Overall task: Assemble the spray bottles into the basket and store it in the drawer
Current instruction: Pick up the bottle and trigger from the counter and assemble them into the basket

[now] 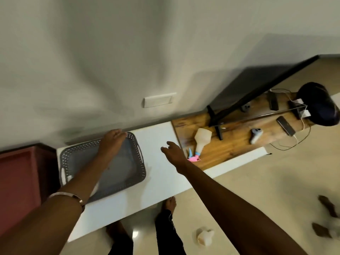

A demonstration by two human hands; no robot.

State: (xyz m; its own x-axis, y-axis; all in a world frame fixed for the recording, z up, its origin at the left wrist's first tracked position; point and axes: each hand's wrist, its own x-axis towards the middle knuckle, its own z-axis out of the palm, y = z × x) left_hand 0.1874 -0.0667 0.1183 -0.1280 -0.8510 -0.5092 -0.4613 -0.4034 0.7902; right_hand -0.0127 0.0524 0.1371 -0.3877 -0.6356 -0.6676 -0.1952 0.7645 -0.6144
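Nearest, the left hand (pixel 112 139) reaches across the grey basket (pixel 128 173) on the white bench (pixel 160 173), its grip curled over the far rim, steadying it. The right hand (pixel 173 151) hovers open and empty, fingers spread. Just beyond, the spray bottle (pixel 201 140) lies flat on the wooden board (pixel 233 142). Fetching seems underway; next, close around the bottle's neck.

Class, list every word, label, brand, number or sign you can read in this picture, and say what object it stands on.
None can be read.
Spray bottle: no label shows.
Basket: plain, no text.
Wall plate: blank.
Wooden top: a dark mark near its left edge, too blurred to read.
Phones and controllers on the wooden top: too small to tell.
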